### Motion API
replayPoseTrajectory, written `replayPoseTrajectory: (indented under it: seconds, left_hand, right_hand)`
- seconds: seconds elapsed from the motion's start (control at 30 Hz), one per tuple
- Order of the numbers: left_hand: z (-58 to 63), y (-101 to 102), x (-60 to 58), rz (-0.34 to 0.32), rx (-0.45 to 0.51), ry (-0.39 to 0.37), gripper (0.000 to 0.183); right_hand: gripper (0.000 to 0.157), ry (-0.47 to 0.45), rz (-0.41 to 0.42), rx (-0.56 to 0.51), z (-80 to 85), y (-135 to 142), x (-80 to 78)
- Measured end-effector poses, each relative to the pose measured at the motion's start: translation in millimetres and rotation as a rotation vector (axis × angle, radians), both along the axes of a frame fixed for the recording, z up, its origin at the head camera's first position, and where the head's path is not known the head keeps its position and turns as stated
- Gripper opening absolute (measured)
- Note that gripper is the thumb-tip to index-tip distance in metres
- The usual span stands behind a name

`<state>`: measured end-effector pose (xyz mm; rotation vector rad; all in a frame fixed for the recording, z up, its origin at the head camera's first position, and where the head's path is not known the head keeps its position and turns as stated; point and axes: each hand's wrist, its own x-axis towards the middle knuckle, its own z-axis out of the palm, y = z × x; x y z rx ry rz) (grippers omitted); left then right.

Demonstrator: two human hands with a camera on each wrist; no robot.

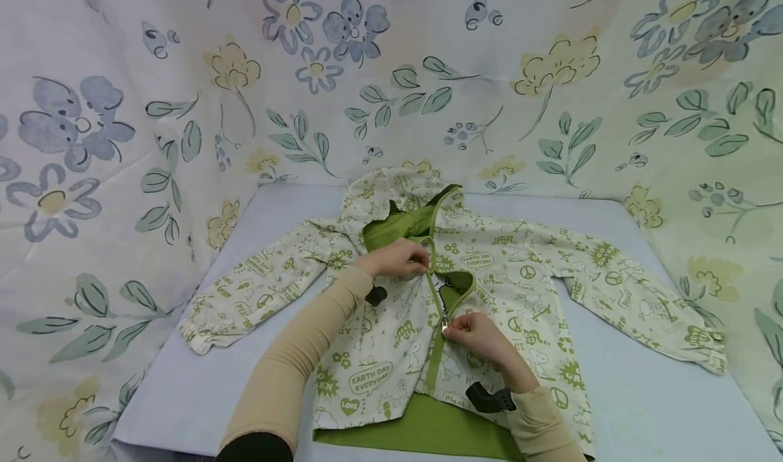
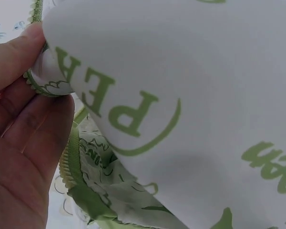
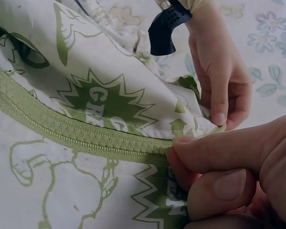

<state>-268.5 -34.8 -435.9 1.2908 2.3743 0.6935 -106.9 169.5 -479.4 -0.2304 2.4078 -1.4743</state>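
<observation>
A hooded jacket (image 1: 514, 299), white with green print and a green lining, lies spread front up. Its zipper (image 1: 433, 367) is joined in the lower part, and the two toothed edges part above. My left hand (image 1: 400, 258) pinches the front edge below the hood; in the left wrist view the thumb and fingers of the left hand (image 2: 26, 119) hold the toothed edge. Lower down, my right hand (image 1: 480, 336) pinches the zipper pull (image 1: 444, 325). From the right wrist view, the fingertips of the right hand (image 3: 229, 176) cover the pull.
A white-covered table (image 1: 654, 414) carries the jacket, whose sleeves (image 1: 263, 278) stretch out to both sides. Floral cloth (image 1: 391, 75) hangs behind and at the sides. Dark wrist cameras (image 1: 489, 398) are strapped over beige sleeves.
</observation>
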Motion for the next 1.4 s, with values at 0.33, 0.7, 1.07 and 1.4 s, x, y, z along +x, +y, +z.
replayPoseTrajectory:
  seconds: [0.33,0.7,1.07,1.4]
  left_hand:
    - [-1.8,-2,-0.8,0.01,0.009,-0.003,0.009]
    - [-1.4,-4,-2.3,0.026,0.013,-0.002,0.008]
    - [2.0,-6,-1.6,0.039,0.037,0.012,0.007]
    - [3.5,-7,-1.2,0.057,0.042,0.015,0.008]
  right_hand:
    - [0.026,-0.034,-0.043,-0.004,0.4,-4,6.2]
    - [0.021,-0.029,-0.049,-0.044,-4.2,-6,13.1]
    - [0.023,-0.012,-0.035,-0.018,1.7,-6,14.3]
    - [0.021,-0.007,-0.031,-0.014,0.5,-7,14.0]
